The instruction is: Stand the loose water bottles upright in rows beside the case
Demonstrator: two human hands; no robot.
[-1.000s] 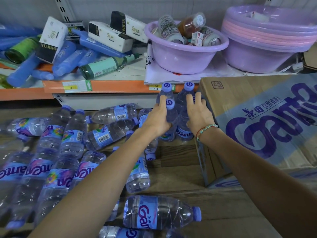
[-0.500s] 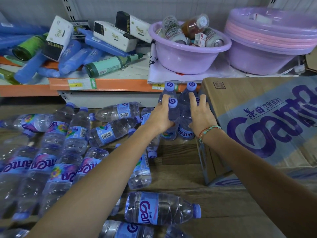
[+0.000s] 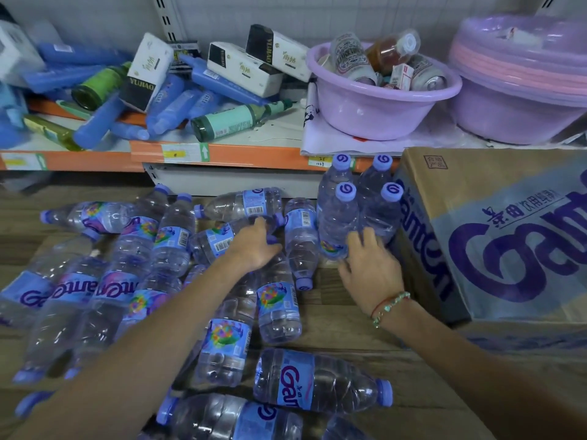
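Observation:
Four clear water bottles with purple caps stand upright in a two-by-two block (image 3: pixel 359 214) against the left side of the cardboard case (image 3: pixel 495 236). My right hand (image 3: pixel 370 268) is just in front of that block, fingers spread, its tips at the base of the front bottles and holding nothing. My left hand (image 3: pixel 254 246) lies palm down on a bottle lying on its side (image 3: pixel 216 241), fingers curled over its shoulder near the cap. Several more loose bottles (image 3: pixel 127 281) lie across the wooden floor to the left and in front.
Behind the bottles runs a low shelf with an orange edge (image 3: pixel 222 154), piled with blue tubes and boxes. A purple basin (image 3: pixel 381 103) and stacked basins (image 3: pixel 521 90) sit on it. One bottle (image 3: pixel 320 381) lies crosswise near me.
Both hands have let go of the upright bottles. My left hand moved left and down onto a lying bottle. My right hand drew back toward me and opened.

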